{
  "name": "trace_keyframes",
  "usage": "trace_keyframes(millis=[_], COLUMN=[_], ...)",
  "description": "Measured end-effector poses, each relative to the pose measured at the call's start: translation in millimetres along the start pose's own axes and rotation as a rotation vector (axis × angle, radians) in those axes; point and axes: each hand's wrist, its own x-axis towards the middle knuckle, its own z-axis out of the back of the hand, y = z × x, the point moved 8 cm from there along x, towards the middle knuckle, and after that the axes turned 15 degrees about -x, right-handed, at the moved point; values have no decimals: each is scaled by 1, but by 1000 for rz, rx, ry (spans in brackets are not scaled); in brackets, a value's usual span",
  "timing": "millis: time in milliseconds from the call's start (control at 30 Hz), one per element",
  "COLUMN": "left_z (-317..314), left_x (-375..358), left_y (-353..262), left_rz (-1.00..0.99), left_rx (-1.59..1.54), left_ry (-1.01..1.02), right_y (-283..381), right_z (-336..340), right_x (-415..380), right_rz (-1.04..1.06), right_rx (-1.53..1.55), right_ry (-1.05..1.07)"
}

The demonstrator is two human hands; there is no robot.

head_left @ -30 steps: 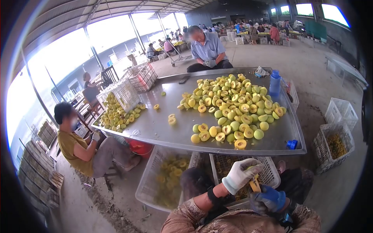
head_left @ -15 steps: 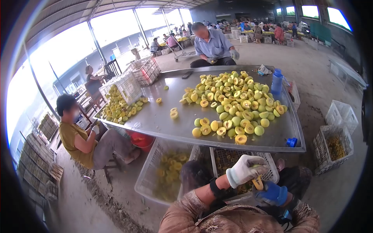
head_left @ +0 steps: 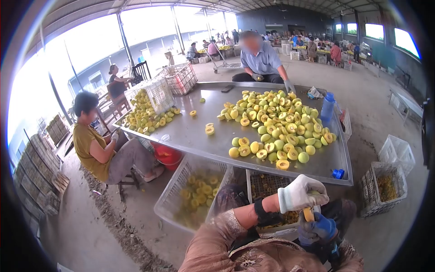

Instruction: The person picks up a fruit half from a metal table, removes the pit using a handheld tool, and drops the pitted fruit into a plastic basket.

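My left hand (head_left: 302,195), in a white glove, is closed around a greenish stone fruit (head_left: 313,192), mostly hidden by the fingers. Just below it, my right hand (head_left: 319,228) in a blue and grey glove is closed on a tan-yellow piece (head_left: 308,214) that sticks up toward the left hand; I cannot tell if it is fruit or a tool handle. Both hands are over my lap, in front of the metal table (head_left: 213,156). On the tabletop lies a big pile of green-yellow stone fruits (head_left: 281,122), many cut open with brown centres.
Below the table edge are a crate of fruit halves (head_left: 199,190) and a crate of darker bits (head_left: 263,186). A blue bottle (head_left: 327,108) and blue cap (head_left: 338,173) are on the table's right. One person (head_left: 263,59) sits opposite, another (head_left: 97,140) at left beside a red bucket (head_left: 167,156).
The view has shifted, so the table appears slightly lower. The person opposite has lowered a gloved hand to the fruit pile. My hands stay close together, still closed.
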Motion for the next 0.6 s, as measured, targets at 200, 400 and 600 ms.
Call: trace_keyframes(millis=[200,400,600], left_z=[27,58,185], left_x=[-6,-25,-94], left_y=[26,75,81], left_rz=[12,-26,-28], left_rx=[-276,-731,-280], left_ry=[-238,-465,-941], right_y=[0,-30,-78], right_z=[-4,5,89], right_x=[26,58,89], right_rz=[110,125,-240], right_rx=[218,547,-141], right_ry=[208,348,-139])
